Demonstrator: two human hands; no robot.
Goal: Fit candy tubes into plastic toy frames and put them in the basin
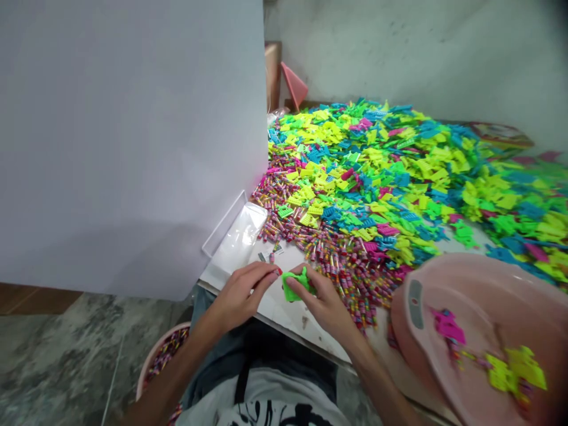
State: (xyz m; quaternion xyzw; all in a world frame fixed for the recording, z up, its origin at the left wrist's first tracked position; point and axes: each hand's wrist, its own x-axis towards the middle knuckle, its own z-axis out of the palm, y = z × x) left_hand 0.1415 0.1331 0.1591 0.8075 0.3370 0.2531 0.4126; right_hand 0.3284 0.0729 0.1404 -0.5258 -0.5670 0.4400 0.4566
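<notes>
Near the table's front edge, my right hand [320,294] grips a bright green plastic piece [293,286] between thumb and fingers. Just left of it, my left hand [248,290] pinches a small red-tipped item [278,271], mostly hidden by the fingertips. The two hands are close together, with the red tip beside the green piece. Beyond them lies a spread of small pink and red tubes [337,260], and behind that a large heap of yellow, green, blue and pink plastic pieces [381,160].
A pink basin [461,272] at the right holds pink and yellow pieces. A large white panel [133,130] rises at the left. A clear plastic bag [242,231] lies on the white table [284,319]. Below left stands a bucket [144,370] of small tubes.
</notes>
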